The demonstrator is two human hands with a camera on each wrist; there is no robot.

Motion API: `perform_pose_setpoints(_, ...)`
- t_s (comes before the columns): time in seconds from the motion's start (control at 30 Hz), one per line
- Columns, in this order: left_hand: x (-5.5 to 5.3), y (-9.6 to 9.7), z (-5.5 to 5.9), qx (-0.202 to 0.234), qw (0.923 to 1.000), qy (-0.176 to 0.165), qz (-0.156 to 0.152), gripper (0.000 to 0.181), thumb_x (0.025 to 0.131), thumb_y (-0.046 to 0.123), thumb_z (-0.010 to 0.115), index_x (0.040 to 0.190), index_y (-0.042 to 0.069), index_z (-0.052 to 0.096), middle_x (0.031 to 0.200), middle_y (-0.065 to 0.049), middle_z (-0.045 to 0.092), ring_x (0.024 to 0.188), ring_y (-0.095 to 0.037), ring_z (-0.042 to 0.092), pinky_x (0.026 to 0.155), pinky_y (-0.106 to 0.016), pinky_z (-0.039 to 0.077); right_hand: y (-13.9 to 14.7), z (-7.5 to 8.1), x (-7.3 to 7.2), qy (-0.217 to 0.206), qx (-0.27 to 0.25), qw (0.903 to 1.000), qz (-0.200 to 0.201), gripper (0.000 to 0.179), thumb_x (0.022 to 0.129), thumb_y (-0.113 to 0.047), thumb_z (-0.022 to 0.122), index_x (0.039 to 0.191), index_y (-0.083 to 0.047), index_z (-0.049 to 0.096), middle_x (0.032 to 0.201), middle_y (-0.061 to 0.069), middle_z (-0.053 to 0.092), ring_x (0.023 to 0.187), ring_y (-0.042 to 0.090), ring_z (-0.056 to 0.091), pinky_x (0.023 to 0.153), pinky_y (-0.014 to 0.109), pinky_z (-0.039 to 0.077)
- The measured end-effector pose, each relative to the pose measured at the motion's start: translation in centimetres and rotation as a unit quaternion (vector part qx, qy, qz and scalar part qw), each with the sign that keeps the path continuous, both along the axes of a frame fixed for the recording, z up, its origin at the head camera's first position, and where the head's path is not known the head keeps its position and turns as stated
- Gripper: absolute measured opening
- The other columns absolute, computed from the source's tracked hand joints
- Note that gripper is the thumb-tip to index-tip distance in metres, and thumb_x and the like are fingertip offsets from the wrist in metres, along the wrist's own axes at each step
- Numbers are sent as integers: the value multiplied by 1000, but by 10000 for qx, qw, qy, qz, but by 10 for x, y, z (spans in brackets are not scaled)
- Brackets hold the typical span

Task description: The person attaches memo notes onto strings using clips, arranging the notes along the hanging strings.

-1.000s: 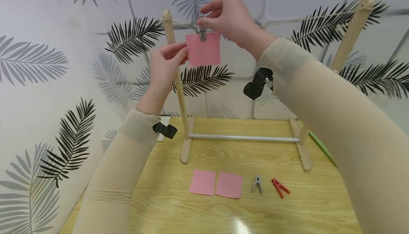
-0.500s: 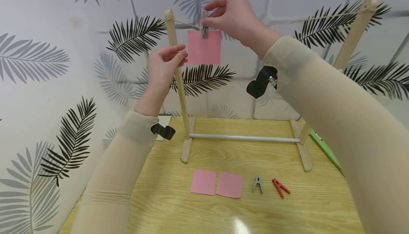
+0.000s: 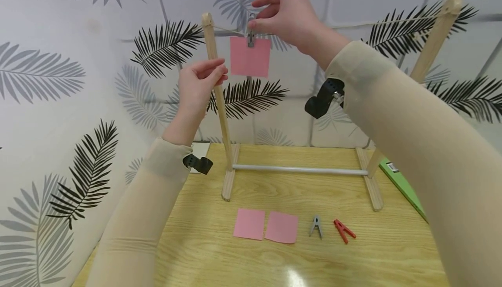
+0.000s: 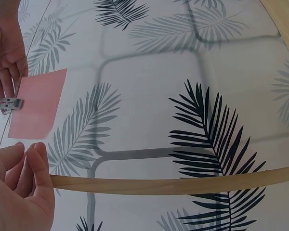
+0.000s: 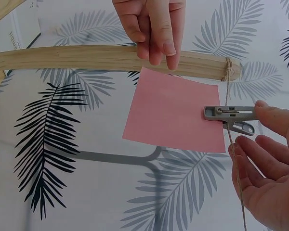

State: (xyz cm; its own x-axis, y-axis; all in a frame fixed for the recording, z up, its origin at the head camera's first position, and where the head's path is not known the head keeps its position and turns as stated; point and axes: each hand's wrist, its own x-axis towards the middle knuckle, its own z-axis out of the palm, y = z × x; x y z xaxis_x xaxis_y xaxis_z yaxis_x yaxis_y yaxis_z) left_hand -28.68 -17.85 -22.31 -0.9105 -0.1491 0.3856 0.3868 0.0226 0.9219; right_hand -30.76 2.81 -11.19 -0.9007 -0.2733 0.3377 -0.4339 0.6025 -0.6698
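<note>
A pink paper square point(image 3: 240, 57) hangs from the string point(image 5: 235, 156), held at its top edge by a grey clothespin point(image 5: 229, 113). My right hand point(image 3: 292, 17) is at the clothespin. In the right wrist view its thumb touches the end of one handle, while the other fingers are spread away from the second handle. My left hand point(image 3: 199, 80) is left of the paper, thumb and fingertips close together, holding nothing and apart from the paper. Below on the table lie two more pink paper squares point(image 3: 249, 224), a grey clothespin point(image 3: 316, 226) and a red clothespin point(image 3: 344, 230).
A wooden frame with a left post point(image 3: 220, 104) and right post point(image 3: 435, 43) carries the string. A white bar point(image 3: 300, 169) joins its feet on the wooden table point(image 3: 219, 261). A green item point(image 3: 404, 189) lies at right. Leaf-patterned wall point(image 3: 98, 82) stands behind.
My left hand has let go of the paper and drawn slightly left and down. The right hand's fingers have spread from the clothespin, which stays on the string with the paper.
</note>
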Motion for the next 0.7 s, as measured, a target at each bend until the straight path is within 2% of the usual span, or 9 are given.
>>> perform_pose_setpoints(0.2, -1, -2, -1, 154, 9999, -60, -32, 26, 92, 8, 69, 116, 1, 72, 92, -3, 74, 83, -12, 70, 87, -24, 57, 2, 3, 3, 91, 96, 9999, -8, 57, 93, -33, 68, 146, -21, 50, 134, 5, 62, 117, 14, 59, 103, 24, 48)
perform_pose_setpoints(0.3, 0, -3, -2, 72, 9999, -103, 22, 26, 91, 10, 70, 116, 3, 73, 94, -3, 74, 84, -11, 70, 87, -23, 56, 3, 5, 5, 143, 48, 9999, -18, 56, 93, -33, 68, 145, -22, 50, 135, 5, 62, 118, 15, 58, 103, 24, 47)
perform_pose_setpoints(0.7, 6, -8, -3, -154, 9998, -125, 19, 27, 93, 11, 69, 119, 4, 71, 90, 2, 74, 82, -9, 69, 83, -21, 56, 14, 9, 17, 377, -687, 9962, 370, 53, 92, -25, 71, 142, -18, 53, 128, 6, 64, 115, 15, 59, 104, 23, 46)
